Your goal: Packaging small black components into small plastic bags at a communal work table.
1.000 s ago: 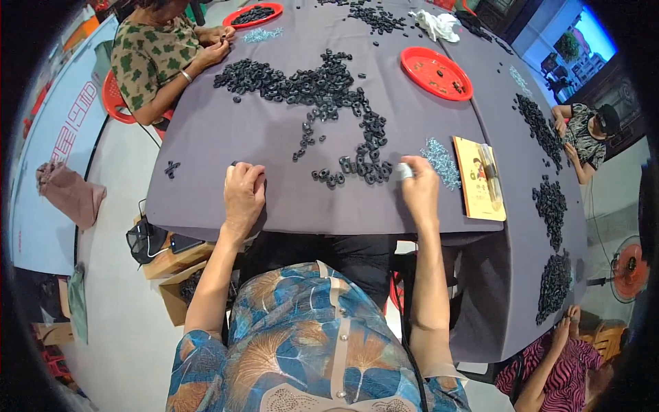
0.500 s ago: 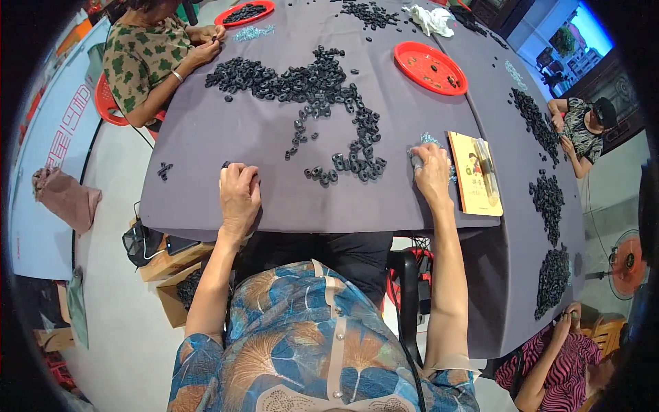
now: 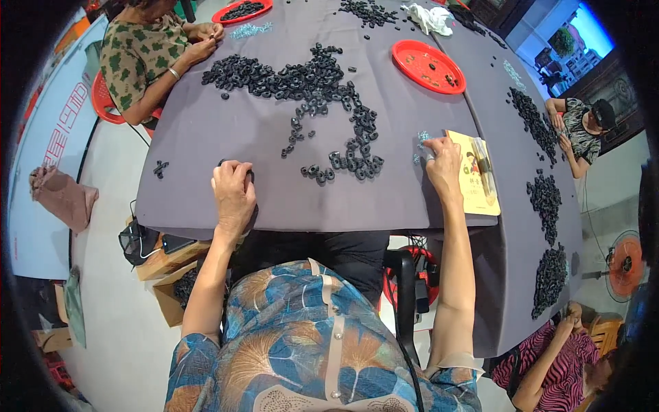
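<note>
My left hand (image 3: 233,196) rests near the table's front edge with its fingers curled round a small black plastic part (image 3: 223,163); the fingers hide most of it. My right hand (image 3: 445,170) is at a little heap of small silvery-blue pieces (image 3: 423,136), index finger reaching to its edge and thumb a bit apart. No piece can be made out between those fingers. Beside that hand lies a yellow booklet (image 3: 477,196) with a clear pen-like tube (image 3: 484,165) on it. A spread of black ring-shaped parts (image 3: 312,79) trails towards me between my hands.
A red tray (image 3: 405,69) with a few parts stands far right. Several black parts (image 3: 161,169) lie at the left edge. More black heaps (image 3: 546,199) line the table's right side. Co-workers sit at the far left (image 3: 147,65), right (image 3: 583,134) and lower right (image 3: 549,357).
My right hand has shifted right, off the silvery heap and onto the booklet's edge, so more of the heap shows. My left hand stays closed, nearly in place. The view has moved slightly.
</note>
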{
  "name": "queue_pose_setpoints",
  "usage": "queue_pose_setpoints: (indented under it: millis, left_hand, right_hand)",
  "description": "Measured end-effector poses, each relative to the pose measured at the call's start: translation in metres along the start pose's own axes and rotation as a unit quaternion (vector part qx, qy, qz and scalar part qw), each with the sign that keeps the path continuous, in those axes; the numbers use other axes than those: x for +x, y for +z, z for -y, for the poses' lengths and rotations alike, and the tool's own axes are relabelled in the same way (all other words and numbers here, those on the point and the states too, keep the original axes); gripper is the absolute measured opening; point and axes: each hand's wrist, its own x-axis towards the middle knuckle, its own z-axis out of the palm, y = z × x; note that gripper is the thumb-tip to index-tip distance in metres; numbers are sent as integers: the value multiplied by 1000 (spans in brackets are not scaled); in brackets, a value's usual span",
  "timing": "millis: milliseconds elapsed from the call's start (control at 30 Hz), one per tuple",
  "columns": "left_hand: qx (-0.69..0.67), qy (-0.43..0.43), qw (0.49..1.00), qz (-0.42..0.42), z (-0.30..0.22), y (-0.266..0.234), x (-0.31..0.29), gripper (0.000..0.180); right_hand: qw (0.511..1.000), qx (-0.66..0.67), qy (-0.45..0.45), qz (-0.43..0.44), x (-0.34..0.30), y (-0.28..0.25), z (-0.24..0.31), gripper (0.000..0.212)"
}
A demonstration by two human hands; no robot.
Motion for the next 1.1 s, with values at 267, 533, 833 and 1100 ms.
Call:
queue_pose_setpoints:
  millis: [267,533,833,1100]
  left_hand:
    - [-15,1,1000,9,0,2,0,20]
    - [-4,-6,1000,13,1,0,0,20]
    - [-10,-14,1000,22,-3,0,0,19]
    - [-7,-19,1000,25,1,0,-1,19]
  right_hand:
    - [995,-96,20,28,20,21,5,28]
    - [999,-10,41,9,17,18,-5,31]
    - [996,-77,35,42,36,32,-2,34]
    - [998,14,59,17,30,21,-5,32]
